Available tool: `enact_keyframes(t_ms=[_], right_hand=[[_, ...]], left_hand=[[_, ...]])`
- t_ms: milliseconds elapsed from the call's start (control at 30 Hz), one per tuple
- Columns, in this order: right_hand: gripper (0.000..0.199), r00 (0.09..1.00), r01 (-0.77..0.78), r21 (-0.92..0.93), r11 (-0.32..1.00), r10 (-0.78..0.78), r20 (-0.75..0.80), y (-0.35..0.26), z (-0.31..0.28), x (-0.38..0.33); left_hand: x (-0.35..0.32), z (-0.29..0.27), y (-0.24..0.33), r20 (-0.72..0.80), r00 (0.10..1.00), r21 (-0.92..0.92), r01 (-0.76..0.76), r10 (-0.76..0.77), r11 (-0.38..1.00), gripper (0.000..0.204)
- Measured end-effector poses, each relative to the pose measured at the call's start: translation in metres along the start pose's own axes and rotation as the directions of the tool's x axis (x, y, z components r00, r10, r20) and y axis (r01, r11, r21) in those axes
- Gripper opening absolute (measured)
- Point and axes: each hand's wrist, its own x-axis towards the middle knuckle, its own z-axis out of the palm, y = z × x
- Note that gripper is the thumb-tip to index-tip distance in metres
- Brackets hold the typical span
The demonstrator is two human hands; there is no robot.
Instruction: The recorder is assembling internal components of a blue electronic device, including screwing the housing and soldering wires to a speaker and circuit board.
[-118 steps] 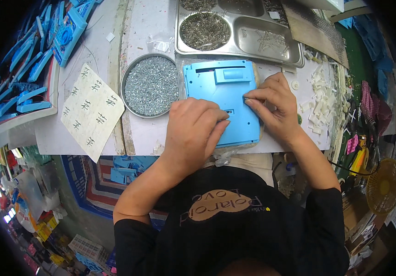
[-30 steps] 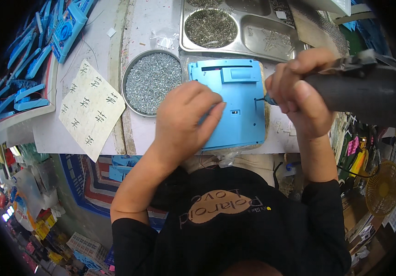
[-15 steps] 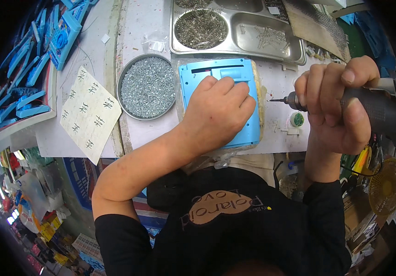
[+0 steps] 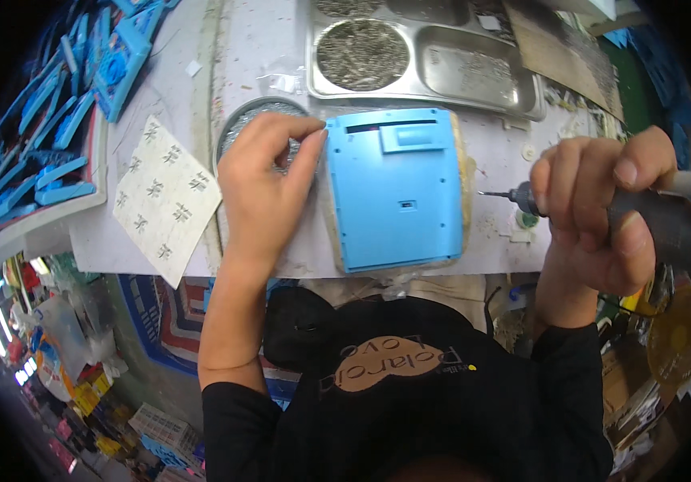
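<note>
In front of me a light blue plastic casing (image 4: 385, 209) lies flat on a padded, plastic-wrapped support (image 4: 467, 161). It has a long slot along its far edge, a raised panel and small holes. My left hand (image 4: 263, 189) is at the casing's far left corner, thumb and forefinger closed together there; anything between the tips is too small to make out. Behind this hand, partly covered, stands a round metal dish (image 4: 222, 135) of small silvery screws. My right hand (image 4: 594, 213) grips a dark electric screwdriver (image 4: 670, 229), its bit pointing left, apart from the casing's right side.
A metal compartment tray (image 4: 442, 103) with small metal parts stands at the back. Several blue plastic parts (image 4: 56, 132) fill a box at the left. Beside the dish lies a marked paper sheet (image 4: 165, 201). A small green-topped container (image 4: 527, 218) sits near the screwdriver.
My left hand has moved left off the casing's middle to its far left corner, uncovering the raised panel. The screwdriver stays in my right hand, slightly lower in view.
</note>
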Motion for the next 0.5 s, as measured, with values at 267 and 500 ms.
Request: enact_keyframes(t_ms=[267,500], right_hand=[[0.032,1.000,-0.027,0.004,1.000,0.027,-0.006,0.005,0.009,0.006],[0.032,0.999,-0.036,-0.003,0.999,0.035,-0.013,0.005,0.003,0.005]], left_hand=[[0.013,0.004,-0.024,0.221,0.974,-0.230,0.003,0.049,0.973,0.013],[0.019,0.006,-0.028,0.276,0.956,-0.222,-0.041,0.103,0.974,0.007]])
